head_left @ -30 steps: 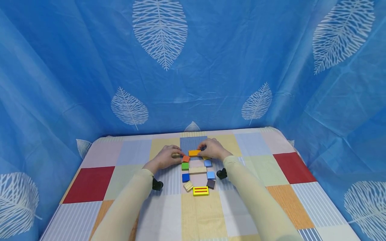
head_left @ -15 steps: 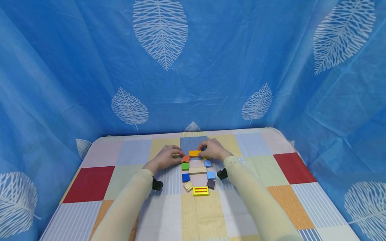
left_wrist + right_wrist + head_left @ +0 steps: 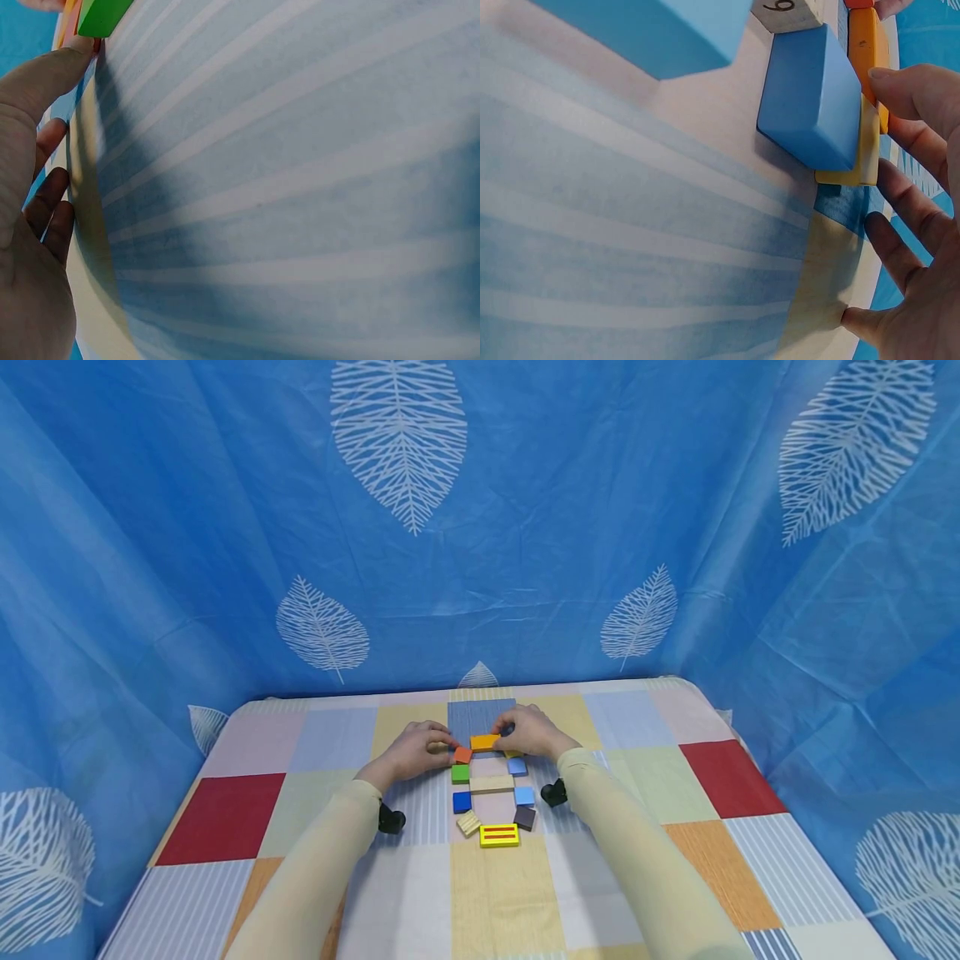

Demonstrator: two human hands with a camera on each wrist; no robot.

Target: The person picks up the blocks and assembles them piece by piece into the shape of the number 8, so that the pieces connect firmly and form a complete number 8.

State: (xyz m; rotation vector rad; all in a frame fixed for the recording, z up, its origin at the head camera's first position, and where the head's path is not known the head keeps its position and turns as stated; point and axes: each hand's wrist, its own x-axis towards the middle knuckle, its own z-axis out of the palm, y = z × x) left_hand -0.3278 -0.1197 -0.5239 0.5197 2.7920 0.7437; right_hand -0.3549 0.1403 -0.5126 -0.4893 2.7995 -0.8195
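Blocks form a closed outline on the table. At its far left corner my left hand (image 3: 414, 752) pinches an orange-red block (image 3: 462, 756) between thumb and forefinger. Across from it my right hand (image 3: 527, 730) pinches the orange block (image 3: 484, 742) at the top of the outline; in the right wrist view its thumb lies on the near face of that block. A yellow block (image 3: 866, 154) sits partly under the right fingers. Below the left hand is a green block (image 3: 461, 774); below the right is a blue block (image 3: 810, 97). The left forefinger is mostly hidden in the left wrist view.
A plain wooden bar (image 3: 492, 785) crosses the outline. Lower down are a dark blue block (image 3: 462, 802), a light blue block (image 3: 524, 796), a ridged wooden block (image 3: 468, 823), a dark block (image 3: 525, 817) and a yellow block with red stripes (image 3: 499, 836). A blue curtain (image 3: 480, 610) surrounds the patchwork-covered table (image 3: 405, 893).
The orange block under the right hand has shifted very slightly to the right. Both hands keep nearly the same place, and the other blocks lie as before.
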